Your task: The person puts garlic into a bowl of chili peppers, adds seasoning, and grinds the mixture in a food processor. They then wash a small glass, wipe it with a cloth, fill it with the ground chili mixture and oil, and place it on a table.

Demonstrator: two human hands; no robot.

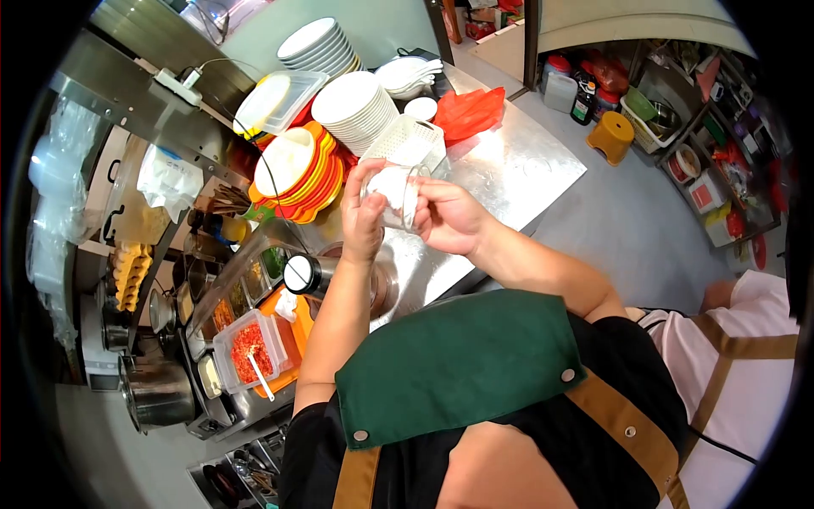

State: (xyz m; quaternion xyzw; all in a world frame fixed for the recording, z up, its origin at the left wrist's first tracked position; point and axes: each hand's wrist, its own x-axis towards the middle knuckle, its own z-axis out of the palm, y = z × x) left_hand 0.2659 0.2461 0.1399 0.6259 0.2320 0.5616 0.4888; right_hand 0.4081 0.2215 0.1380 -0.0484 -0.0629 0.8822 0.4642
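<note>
A green apron with brown straps covers a black top.

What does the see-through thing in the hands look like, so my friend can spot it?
Find the big, shiny, silver metal table near the picture's middle. Above it, between the left hand and right hand, is a small, clear, round container. Unlike the stacked, round, white dishes beyond it, it is see-through and held in the hands.
</note>
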